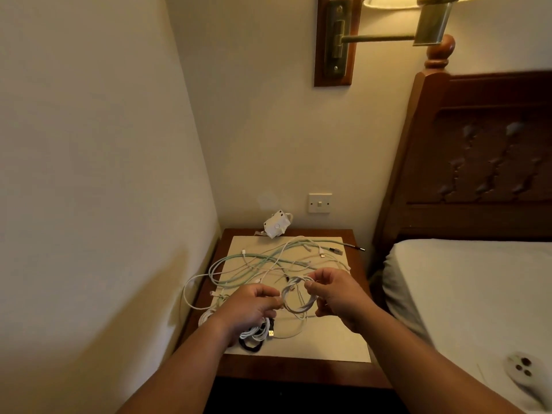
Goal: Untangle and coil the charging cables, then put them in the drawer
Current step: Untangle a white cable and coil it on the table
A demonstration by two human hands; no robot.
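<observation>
A small white cable coil (pixel 294 297) hangs between my hands above the bedside table (pixel 298 370). My right hand (pixel 334 294) grips the coil's right side, fingers curled round the loops. My left hand (pixel 254 303) pinches the coil's left side or its end. Behind them a tangle of pale green and white cables (pixel 268 261) spreads over a cream mat (pixel 328 345). Under my left wrist lie a coiled white cable (pixel 254 333) with a gold USB plug and a black coil (pixel 251 346). No drawer shows.
A white plug adapter (pixel 276 225) leans at the table's back edge below a wall switch (pixel 320 202). The bed's mattress (pixel 466 288) and wooden headboard (pixel 478 162) are to the right, with a white controller (pixel 525 372) on the sheet. Walls close in the left and back.
</observation>
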